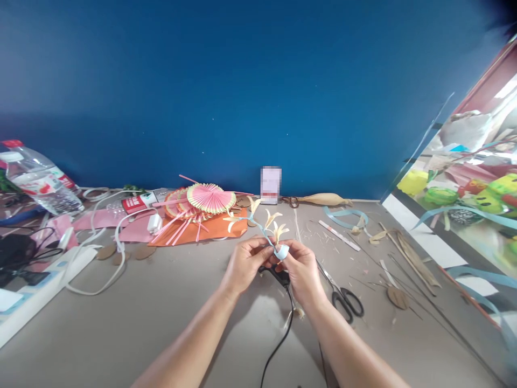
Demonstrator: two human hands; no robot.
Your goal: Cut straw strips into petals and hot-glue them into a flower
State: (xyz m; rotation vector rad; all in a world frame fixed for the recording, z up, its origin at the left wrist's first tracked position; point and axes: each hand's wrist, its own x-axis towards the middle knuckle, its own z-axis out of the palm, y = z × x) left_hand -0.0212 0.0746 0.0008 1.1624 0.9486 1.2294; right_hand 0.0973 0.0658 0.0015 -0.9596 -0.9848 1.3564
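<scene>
My left hand (pixel 242 265) pinches the light blue stem of a handmade flower spray (pixel 253 215) with pale yellow petals. A short light blue strip (pixel 281 251) curls at the stem's lower part, and my right hand (pixel 306 270) pinches it between thumb and fingers. The two hands nearly meet above the table. Beneath them lies a black corded tool (pixel 281 276), mostly hidden by my fingers; its kind does not show clearly. Just right of my right hand rest black-handled scissors (pixel 343 299), partly covered by that hand.
Pleated paper fans (pixel 212 199) lie on orange paper (pixel 230 229) at back left. Plastic bottles (pixel 40 180), white cables and a power strip (pixel 44 291) fill the left side. Thin sticks (pixel 407 288), a light blue ribbon (pixel 343 223) and scraps are strewn right. A blue wall (pixel 258 97) stands behind.
</scene>
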